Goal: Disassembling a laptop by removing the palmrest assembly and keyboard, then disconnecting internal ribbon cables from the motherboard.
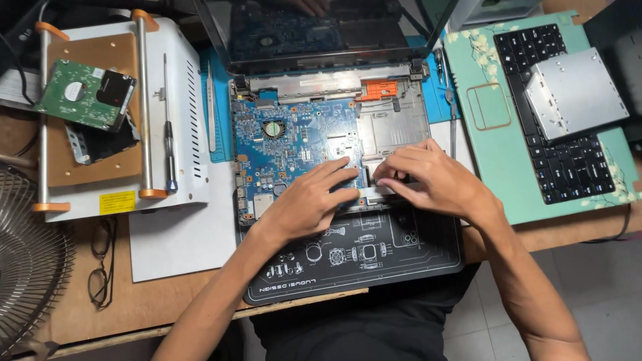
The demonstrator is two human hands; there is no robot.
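An opened laptop base (401, 127) lies in front of me with its blue motherboard (294, 144) bared. My left hand (307, 200) rests on the board's near edge, fingers stretched toward a long thin component (364, 194) at the front of the base. My right hand (431, 180) presses down on that same strip from the right, fingertips almost meeting the left hand's. Whether either hand grips the strip is hidden by the fingers. The tilted laptop screen (314, 30) stands behind the base.
A black work mat (361, 257) lies under the laptop. Left stands a white machine (177, 100) bearing a hard drive (83, 93), a screwdriver (168, 134) and tweezers (211, 110). Right lie a teal keyboard cover (488, 134) and an optical drive (575, 93). Glasses (100, 261), a fan (27, 267).
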